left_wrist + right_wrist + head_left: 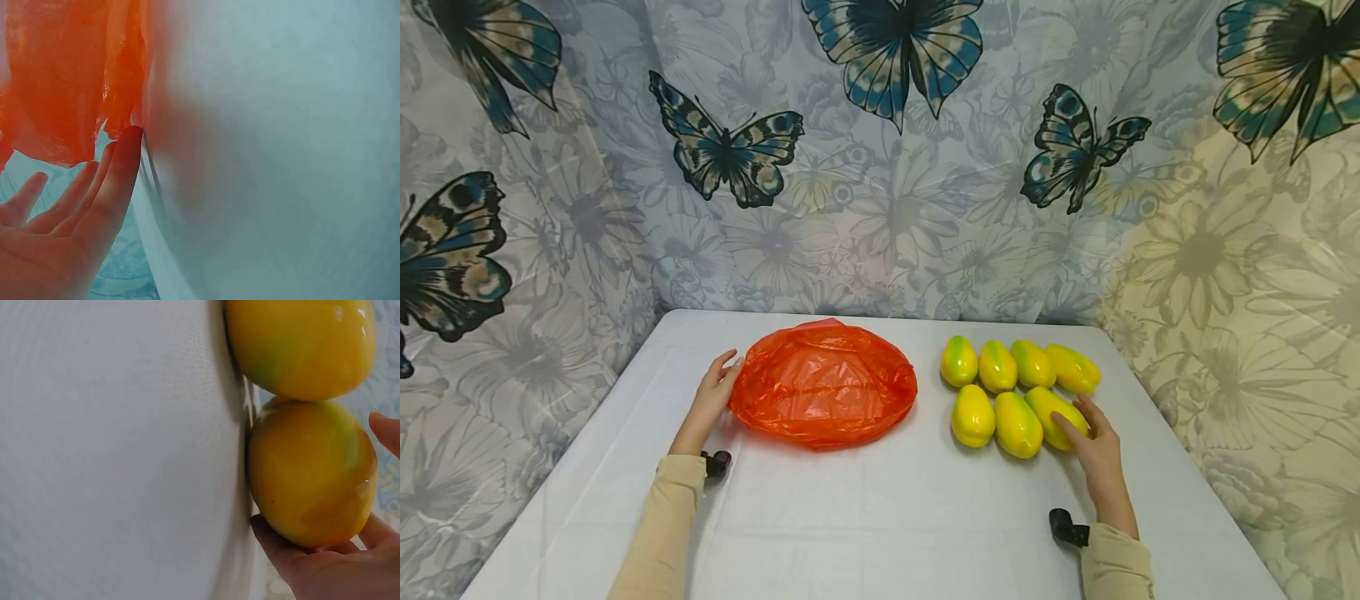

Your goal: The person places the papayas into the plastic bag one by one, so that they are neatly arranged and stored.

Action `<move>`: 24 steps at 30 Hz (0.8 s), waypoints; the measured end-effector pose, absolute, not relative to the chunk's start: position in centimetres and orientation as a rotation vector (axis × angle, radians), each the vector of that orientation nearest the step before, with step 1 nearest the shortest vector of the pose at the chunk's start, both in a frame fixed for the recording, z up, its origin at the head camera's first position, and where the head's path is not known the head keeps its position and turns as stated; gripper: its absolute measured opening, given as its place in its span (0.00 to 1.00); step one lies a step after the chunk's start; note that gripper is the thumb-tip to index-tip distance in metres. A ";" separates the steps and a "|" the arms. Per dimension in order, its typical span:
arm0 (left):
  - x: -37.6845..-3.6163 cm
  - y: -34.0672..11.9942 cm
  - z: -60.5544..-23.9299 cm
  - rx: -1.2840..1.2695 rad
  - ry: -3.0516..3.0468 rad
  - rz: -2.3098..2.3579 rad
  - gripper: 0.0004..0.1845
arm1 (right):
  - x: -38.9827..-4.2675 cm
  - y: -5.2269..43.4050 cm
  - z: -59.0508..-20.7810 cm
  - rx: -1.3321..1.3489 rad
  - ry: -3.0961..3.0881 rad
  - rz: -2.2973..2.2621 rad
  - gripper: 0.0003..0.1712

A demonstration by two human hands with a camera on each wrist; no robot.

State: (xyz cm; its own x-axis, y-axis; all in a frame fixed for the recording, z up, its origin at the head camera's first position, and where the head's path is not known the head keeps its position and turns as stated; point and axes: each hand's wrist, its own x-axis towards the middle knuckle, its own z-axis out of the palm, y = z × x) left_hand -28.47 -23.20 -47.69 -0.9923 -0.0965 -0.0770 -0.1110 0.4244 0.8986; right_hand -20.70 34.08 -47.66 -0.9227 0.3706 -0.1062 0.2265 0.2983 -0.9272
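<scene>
An orange-red plastic bag [820, 440] lies spread in an oval on the left half of the table. My left hand [712, 398] is at its left edge with fingers extended; in the left wrist view the fingertips [130, 140] reach the hanging edge of the plastic. On the right, several glossy yellow-green mangoes [1018, 425] lie in two rows. My right hand [1099, 446] is at the right end of the front row, around the nearest mango [312, 475]. Its lower fingers touch that mango's side, while the thumb stands a little apart from it.
A white cloth covers the table [865, 525]. Behind and at both sides hangs a curtain [917, 250] printed with butterflies and flowers. A black wrist camera [718, 463] is strapped to the left wrist, another black camera [1067, 528] to the right.
</scene>
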 end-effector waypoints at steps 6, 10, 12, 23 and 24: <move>-28.3 -23.3 -47.8 -0.181 2.615 1.721 0.38 | -20.7 34.0 -47.7 -0.549 -2.418 1.728 0.47; -28.1 -23.3 -47.8 -0.164 2.602 1.767 0.37 | -20.6 33.9 -47.6 -0.570 -2.447 1.720 0.48; -28.0 -23.3 -47.8 -0.172 2.595 1.773 0.36 | -20.7 33.8 -47.6 -0.581 -2.454 1.725 0.48; -28.0 -23.7 -48.0 -0.229 2.512 1.818 0.36 | -20.7 33.8 -47.8 -0.632 -2.415 1.744 0.46; -28.0 -23.7 -48.0 -0.226 2.504 1.829 0.36 | -20.7 33.8 -47.8 -0.635 -2.411 1.745 0.46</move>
